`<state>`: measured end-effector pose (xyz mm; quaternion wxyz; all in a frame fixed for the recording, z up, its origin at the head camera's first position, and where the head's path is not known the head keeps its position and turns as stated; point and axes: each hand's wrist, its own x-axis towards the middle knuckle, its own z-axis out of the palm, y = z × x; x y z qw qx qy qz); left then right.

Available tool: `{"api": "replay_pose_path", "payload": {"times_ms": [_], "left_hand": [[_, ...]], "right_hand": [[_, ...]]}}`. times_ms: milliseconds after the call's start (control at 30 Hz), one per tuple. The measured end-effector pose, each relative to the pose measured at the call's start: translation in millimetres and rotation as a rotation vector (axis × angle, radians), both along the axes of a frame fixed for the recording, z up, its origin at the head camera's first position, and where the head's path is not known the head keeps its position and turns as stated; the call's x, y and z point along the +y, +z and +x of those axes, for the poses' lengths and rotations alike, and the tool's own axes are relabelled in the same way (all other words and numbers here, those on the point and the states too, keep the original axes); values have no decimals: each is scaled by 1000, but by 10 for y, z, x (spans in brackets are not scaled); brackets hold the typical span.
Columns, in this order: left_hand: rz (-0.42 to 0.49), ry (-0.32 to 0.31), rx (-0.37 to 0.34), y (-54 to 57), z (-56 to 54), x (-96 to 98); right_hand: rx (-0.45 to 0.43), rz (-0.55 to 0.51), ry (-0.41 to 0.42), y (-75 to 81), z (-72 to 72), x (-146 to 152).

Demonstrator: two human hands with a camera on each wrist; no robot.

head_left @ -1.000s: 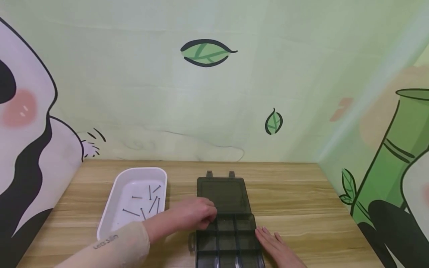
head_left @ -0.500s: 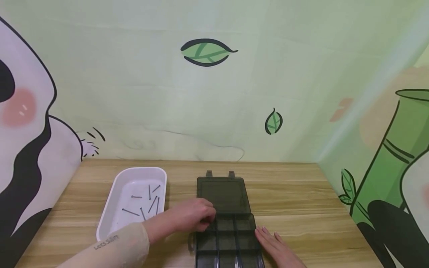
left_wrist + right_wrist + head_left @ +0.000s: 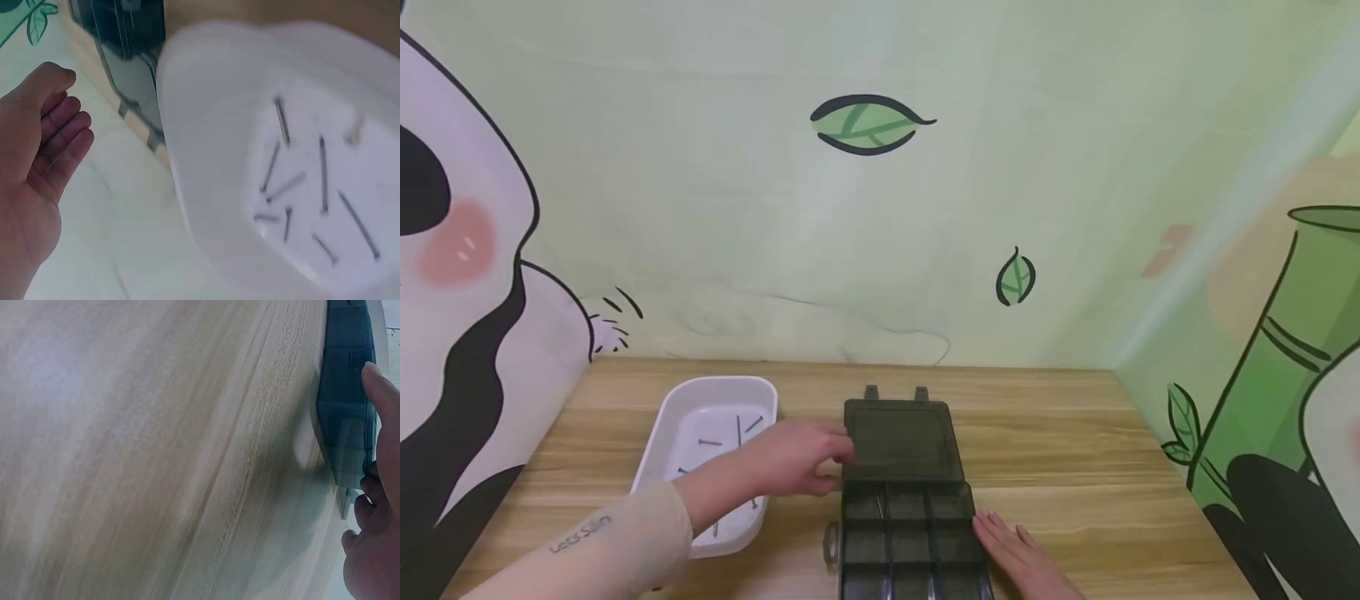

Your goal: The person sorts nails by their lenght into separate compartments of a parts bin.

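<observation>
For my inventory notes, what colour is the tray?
The tray is white, clearest in the head view.

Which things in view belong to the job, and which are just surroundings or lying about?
Likely part of the job:
white tray
metal fasteners in the tray
open compartment box
left hand
right hand, touching the box

Just surroundings:
wooden table
printed backdrop

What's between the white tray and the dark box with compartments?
In the head view, wooden tabletop, with the left hand over part of it and the side tab of the dark box jutting in.
</observation>
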<state>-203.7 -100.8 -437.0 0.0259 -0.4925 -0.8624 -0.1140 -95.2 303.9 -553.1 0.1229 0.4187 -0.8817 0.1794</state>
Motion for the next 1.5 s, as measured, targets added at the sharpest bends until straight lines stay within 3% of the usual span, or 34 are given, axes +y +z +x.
{"api": "replay_pose_path", "payload": {"times_ms": [333, 667, 867, 1000, 1267, 1500], "left_hand": [[8, 64, 53, 211, -75, -528], [-74, 142, 58, 352, -146, -937], [-122, 196, -1, 381, -171, -1121], [-146, 228, -24, 335, -194, -1213], [-153, 265, -37, 132, -242, -1356], [-165, 300, -73, -52, -297, -1437]], "right_hand": [[86, 25, 5, -5, 1, -3], [52, 16, 2, -22, 10, 16], [12, 16, -7, -26, 18, 19], [0, 8, -10, -30, 13, 16], [129, 37, 4, -36, -20, -13], [139, 31, 14, -45, -39, -12]]}}
